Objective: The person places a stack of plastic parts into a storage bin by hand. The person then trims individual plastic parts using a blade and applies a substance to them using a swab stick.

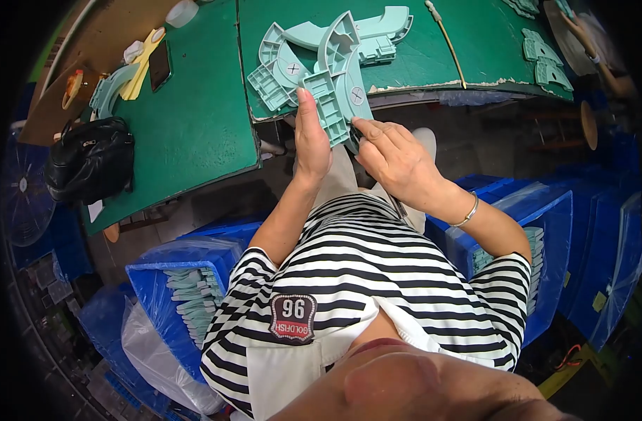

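Note:
My left hand (pixel 312 144) grips a mint-green curved plastic part (pixel 323 105) near the table's front edge. Its thumb lies up along the ribbed end; the other fingers are mostly hidden. My right hand (pixel 399 156) is closed, with the index fingertip at the part's lower right edge. Something small and dark shows under those fingers, too hidden to name. Behind the held part, more mint-green curved parts (pixel 282 67) lie on the green table (pixel 433 59), some with ribbed undersides up. A round mark with a cross (pixel 357 95) shows on one smooth face.
A wooden stick with a pale tip (pixel 443 38) lies to the right, near several mint-green parts (pixel 545 59). At left are a black bag (pixel 89 160), a phone (pixel 161 67) and yellow sheet (pixel 140 70). Blue bins (pixel 156 270) flank me. Another person's arm (pixel 586 38) shows far right.

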`<state>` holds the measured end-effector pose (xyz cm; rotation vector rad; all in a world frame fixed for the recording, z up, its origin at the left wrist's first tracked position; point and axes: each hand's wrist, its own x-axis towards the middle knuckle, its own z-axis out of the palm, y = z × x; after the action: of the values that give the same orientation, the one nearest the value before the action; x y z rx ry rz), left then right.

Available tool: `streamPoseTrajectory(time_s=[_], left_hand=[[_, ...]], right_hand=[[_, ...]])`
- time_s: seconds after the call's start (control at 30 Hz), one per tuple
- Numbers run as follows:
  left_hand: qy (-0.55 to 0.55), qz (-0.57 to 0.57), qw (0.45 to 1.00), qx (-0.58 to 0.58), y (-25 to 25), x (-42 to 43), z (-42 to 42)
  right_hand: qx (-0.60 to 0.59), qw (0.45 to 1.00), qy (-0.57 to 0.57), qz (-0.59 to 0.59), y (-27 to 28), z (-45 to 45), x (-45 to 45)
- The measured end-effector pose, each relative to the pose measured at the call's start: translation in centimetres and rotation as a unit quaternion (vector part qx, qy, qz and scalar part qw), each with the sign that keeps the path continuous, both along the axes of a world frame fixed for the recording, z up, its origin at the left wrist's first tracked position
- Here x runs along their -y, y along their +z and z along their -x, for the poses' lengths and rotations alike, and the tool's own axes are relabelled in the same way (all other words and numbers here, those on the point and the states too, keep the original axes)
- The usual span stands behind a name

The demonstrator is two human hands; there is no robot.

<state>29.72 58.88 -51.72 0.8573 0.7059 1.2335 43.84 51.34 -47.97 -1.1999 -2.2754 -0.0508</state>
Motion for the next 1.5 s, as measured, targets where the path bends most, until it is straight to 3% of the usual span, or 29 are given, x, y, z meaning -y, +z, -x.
streamPoseTrajectory(time_s=[0.7, 0.9, 1.03, 1.13, 1.23, 1.33, 1.43, 1.5], left_hand=[[0.033, 0.053, 0.996, 0.057, -1.0, -0.9, -0.4], [0.006, 0.065, 0.996, 0.057, -0.9, -1.0, 0.1], [-0.021, 0.068, 0.996, 0.053, -0.7, -0.8, 0.7], [-0.027, 0.023, 0.997, 0.065, -1.0, -1.0, 1.6], [-0.054, -0.001, 0.996, 0.07, -1.2, -1.1, 2.9], [-0.047, 0.004, 0.996, 0.071, -1.4, -1.2, 3.1], [-0.05, 0.008, 0.996, 0.076, -1.4, -1.3, 3.0], [-0.056, 0.021, 0.995, 0.083, -1.3, -1.3, 3.0]], right_hand=[[0.053, 0.997, 0.022, -0.052, -2.1, -0.1, -1.4], [0.004, 0.998, 0.03, -0.053, -2.5, -0.8, -1.8], [-0.071, 0.991, -0.044, -0.1, -1.7, -2.4, -2.6], [-0.136, 0.984, -0.097, -0.053, -1.9, -4.4, -1.9], [-0.23, 0.957, -0.149, 0.095, -3.8, -6.1, -0.6], [-0.242, 0.93, -0.186, 0.208, -7.0, -7.4, -0.3], [-0.142, 0.919, -0.286, 0.233, -8.9, -8.7, -1.7], [-0.109, 0.94, -0.268, 0.181, -9.5, -9.8, -3.4]])
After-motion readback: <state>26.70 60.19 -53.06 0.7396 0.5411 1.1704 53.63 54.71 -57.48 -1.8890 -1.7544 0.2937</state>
